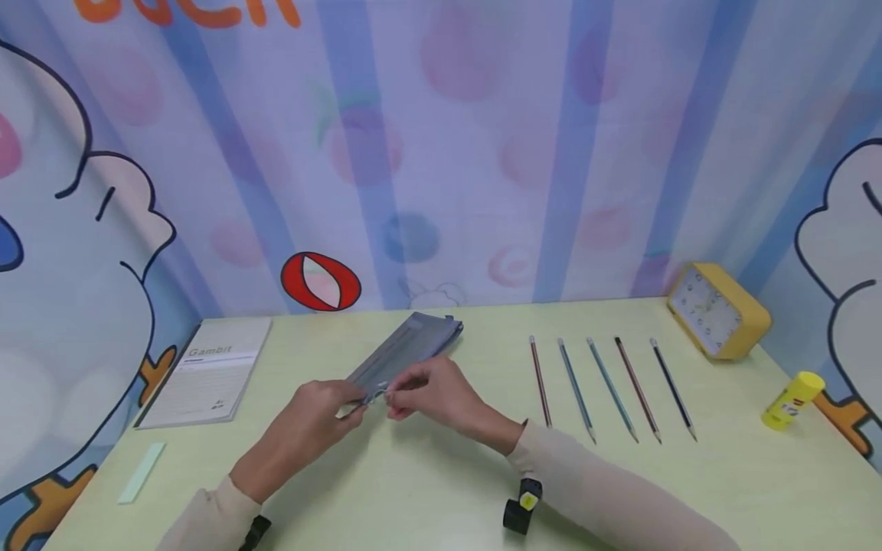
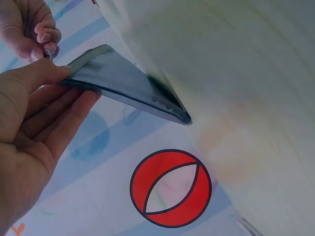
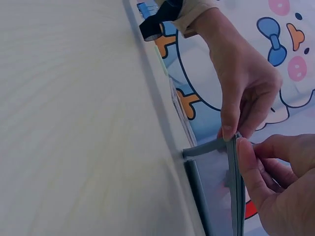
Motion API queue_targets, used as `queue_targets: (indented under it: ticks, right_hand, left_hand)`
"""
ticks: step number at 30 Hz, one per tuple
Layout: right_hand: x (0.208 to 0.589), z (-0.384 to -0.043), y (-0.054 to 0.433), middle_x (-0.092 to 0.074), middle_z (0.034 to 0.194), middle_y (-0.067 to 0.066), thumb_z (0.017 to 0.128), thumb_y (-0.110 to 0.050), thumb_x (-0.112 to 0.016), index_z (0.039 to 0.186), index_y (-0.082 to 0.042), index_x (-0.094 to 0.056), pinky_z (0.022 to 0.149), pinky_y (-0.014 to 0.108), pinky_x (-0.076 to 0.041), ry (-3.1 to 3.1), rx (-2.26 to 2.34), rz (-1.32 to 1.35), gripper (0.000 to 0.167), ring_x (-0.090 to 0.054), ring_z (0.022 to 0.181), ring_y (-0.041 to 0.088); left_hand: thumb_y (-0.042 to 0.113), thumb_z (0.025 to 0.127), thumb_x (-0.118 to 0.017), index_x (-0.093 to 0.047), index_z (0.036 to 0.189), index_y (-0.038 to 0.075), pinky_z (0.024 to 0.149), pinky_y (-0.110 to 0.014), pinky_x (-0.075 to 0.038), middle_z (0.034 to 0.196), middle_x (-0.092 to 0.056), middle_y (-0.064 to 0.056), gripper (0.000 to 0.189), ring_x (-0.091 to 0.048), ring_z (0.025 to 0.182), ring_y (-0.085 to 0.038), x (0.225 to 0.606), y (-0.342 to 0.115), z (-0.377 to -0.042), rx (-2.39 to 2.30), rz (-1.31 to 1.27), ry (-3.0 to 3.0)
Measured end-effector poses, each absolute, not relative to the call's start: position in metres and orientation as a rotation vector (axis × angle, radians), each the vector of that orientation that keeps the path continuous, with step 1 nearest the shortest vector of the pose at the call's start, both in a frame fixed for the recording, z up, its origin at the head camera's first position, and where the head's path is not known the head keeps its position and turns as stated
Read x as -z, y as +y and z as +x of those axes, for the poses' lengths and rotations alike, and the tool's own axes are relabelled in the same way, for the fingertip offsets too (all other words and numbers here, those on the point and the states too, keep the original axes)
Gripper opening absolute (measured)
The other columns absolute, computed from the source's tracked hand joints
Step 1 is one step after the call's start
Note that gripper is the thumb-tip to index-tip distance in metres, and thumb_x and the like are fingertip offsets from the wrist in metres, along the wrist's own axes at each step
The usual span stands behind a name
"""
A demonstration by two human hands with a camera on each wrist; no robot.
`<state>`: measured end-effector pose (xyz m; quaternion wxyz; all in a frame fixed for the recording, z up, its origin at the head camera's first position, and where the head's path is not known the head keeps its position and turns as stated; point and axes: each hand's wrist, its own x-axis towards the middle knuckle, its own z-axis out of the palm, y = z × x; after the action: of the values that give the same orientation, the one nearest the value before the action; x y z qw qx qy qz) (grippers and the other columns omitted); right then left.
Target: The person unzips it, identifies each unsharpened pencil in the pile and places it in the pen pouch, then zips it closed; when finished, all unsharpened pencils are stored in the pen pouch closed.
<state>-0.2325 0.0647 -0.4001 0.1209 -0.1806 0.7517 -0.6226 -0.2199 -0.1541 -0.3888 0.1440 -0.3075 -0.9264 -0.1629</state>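
Note:
A grey zippered pouch (image 1: 406,346) slants up and away from me over the middle of the table. My left hand (image 1: 313,413) pinches its near corner between thumb and fingers; the left wrist view shows the thumb on top of the pouch (image 2: 123,81) and the fingers beneath. At that same corner, my right hand (image 1: 441,394) pinches the small metal zipper pull (image 2: 48,54) with thumb and forefinger. The zipper edge (image 3: 236,191) runs away from both hands in the right wrist view. The pouch's far end rests low toward the table.
Several pencils (image 1: 612,389) lie in a spaced row right of the pouch. A yellow alarm clock (image 1: 747,321) and a yellow glue stick (image 1: 791,401) stand farther right. On the left lie a notebook (image 1: 213,383) and a pale green strip (image 1: 142,473). A printed curtain (image 1: 468,153) hangs behind.

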Motion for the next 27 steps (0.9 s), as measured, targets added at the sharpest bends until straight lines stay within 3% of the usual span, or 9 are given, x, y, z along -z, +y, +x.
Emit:
queue_targets:
  ticks: [7, 15, 27]
  right_hand:
    - [0.389, -0.244, 0.068, -0.076, 0.092, 0.023, 0.092, -0.007, -0.07, 0.1, 0.008, -0.073, 0.076, 0.034, -0.063, 2.205, 1.857, -0.489, 0.018, -0.075, 0.071, 0.016]
    - [0.383, -0.261, 0.075, -0.077, 0.087, 0.015, 0.092, -0.008, -0.071, 0.099, 0.001, -0.077, 0.078, 0.031, -0.062, 2.271, 1.872, -0.418, 0.013, -0.075, 0.072, 0.016]
    - [0.385, -0.296, 0.113, -0.077, 0.09, 0.017, 0.092, -0.006, -0.07, 0.104, 0.004, -0.075, 0.081, 0.035, -0.062, 2.36, 1.958, -0.135, 0.016, -0.073, 0.068, 0.011]
  left_hand:
    - [0.004, 0.079, -0.082, -0.079, 0.091, 0.002, 0.063, -0.025, -0.06, 0.083, -0.077, -0.005, 0.012, -0.071, 0.07, -0.011, 0.388, -0.146, -0.218, 0.486, -0.83, -2.534]
    - [0.003, 0.08, -0.081, -0.079, 0.096, 0.0, 0.067, -0.027, -0.061, 0.086, -0.079, -0.008, 0.017, -0.076, 0.076, -0.015, 0.382, -0.141, -0.216, 0.6, -0.731, -2.523]
    - [0.001, 0.079, -0.081, -0.08, 0.096, 0.001, 0.07, -0.032, -0.062, 0.085, -0.079, -0.008, 0.017, -0.075, 0.075, -0.015, 0.379, -0.14, -0.216, 0.665, -0.711, -2.515]
